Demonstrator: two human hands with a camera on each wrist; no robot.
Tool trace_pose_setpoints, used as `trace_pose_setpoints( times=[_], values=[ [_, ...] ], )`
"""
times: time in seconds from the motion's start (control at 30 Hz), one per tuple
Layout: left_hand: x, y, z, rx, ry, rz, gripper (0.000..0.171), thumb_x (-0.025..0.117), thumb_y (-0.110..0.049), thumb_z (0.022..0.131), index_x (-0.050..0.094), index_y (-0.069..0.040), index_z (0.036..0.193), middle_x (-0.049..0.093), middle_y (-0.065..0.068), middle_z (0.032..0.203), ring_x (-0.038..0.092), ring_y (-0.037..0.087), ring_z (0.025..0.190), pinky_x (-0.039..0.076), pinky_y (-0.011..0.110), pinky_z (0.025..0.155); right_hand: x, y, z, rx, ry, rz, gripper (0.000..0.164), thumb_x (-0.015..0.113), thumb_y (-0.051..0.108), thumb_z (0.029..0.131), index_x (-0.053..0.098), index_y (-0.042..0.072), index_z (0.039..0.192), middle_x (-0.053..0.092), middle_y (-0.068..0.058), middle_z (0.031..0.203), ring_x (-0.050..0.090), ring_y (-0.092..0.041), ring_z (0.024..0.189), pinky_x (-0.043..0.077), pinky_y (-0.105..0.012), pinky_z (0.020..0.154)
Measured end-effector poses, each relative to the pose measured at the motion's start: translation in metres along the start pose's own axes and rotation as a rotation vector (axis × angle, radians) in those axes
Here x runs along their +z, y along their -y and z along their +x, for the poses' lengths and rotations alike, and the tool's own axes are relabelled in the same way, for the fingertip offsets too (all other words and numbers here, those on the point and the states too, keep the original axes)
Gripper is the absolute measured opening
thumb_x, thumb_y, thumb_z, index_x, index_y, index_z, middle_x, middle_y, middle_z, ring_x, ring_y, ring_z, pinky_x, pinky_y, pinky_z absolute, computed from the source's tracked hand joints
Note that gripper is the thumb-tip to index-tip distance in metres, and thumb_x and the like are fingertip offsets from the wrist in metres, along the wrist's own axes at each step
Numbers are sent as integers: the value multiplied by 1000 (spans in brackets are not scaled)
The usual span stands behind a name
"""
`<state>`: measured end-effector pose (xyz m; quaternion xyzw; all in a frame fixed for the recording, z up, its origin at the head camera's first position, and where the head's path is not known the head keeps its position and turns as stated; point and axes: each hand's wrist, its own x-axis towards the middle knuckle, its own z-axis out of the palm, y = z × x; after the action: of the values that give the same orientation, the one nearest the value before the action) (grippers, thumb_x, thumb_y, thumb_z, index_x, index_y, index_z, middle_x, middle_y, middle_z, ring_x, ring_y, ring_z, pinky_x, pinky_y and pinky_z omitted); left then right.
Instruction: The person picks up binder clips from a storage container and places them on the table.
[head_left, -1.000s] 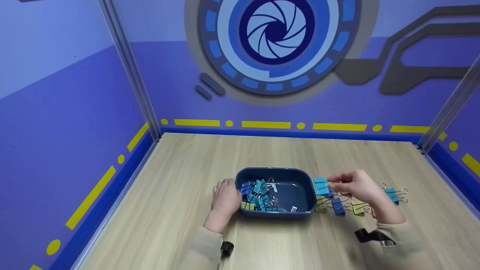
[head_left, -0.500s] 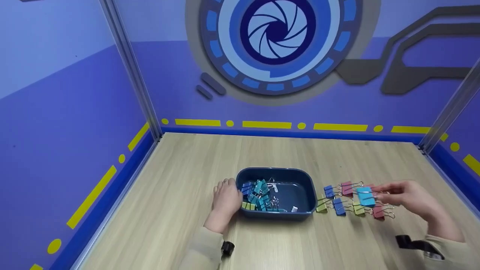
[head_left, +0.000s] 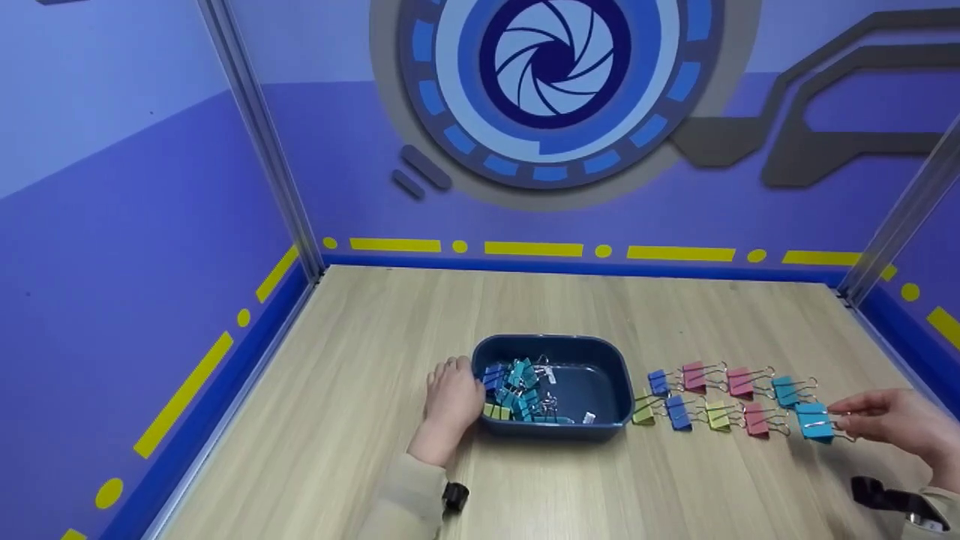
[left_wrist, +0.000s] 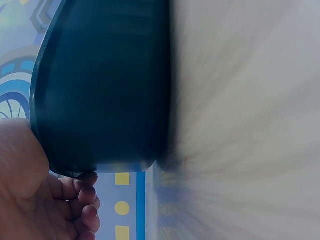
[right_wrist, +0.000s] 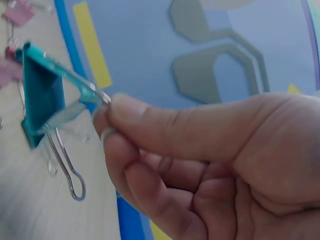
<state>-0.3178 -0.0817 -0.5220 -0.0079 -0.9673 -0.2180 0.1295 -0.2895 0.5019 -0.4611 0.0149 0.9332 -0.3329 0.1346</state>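
Observation:
My right hand (head_left: 900, 424) pinches a bright blue binder clip (head_left: 814, 421) by a wire handle between thumb and fingertips, at the right end of the clip rows. In the right wrist view this clip (right_wrist: 44, 95) tilts, its other wire handle hanging loose. My left hand (head_left: 454, 401) holds the left rim of a dark blue plastic bin (head_left: 555, 430). Its curled fingers (left_wrist: 89, 212) show at the bin's wall (left_wrist: 105, 90) in the left wrist view; the thumb tip is hidden. Teal, blue and yellow binder clips (head_left: 517, 386) lie heaped in the bin's left half.
Right of the bin, two rows of binder clips lie on the wooden table (head_left: 570, 495): blue (head_left: 678, 413), yellow (head_left: 718, 416), red (head_left: 756, 420) and teal (head_left: 784, 391) ones among them. Patterned blue panels (head_left: 337, 165) wall the table at the back and sides.
My right hand has carried the bright blue binder clip from beside the bin, rightward over the rows, to their right end. The left hand and the bin have stayed put.

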Motion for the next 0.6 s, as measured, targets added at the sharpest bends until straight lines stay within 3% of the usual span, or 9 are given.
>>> trace_pose_setpoints(
  times=[0.27, 0.47, 0.6],
  values=[
    [1, -1, 2, 8, -24, 3, 25, 67, -15, 91, 64, 2, 109, 66, 15, 102, 59, 35, 99, 43, 46, 85, 9, -20, 14, 76, 17, 7, 30, 67, 2, 93, 64, -19, 115, 76, -6, 90, 67, -10, 75, 58, -28, 69],
    [2, -1, 3, 7, -19, -5, 26, 67, -15, 92, 64, 2, 112, 66, 16, 104, 59, 35, 100, 43, 46, 86, 11, -22, 21, 132, 68, -3, 25, 68, 3, 92, 70, -13, 111, 76, -14, 100, 63, -12, 85, 54, -38, 80],
    [1, -1, 3, 4, -16, -9, 27, 67, -15, 91, 64, 2, 111, 66, 16, 103, 59, 35, 99, 43, 46, 85, 13, -22, 24, 127, 39, -41, 26, 72, 7, 90, 71, -11, 109, 76, -12, 97, 61, -13, 84, 50, -35, 77]
  ],
)
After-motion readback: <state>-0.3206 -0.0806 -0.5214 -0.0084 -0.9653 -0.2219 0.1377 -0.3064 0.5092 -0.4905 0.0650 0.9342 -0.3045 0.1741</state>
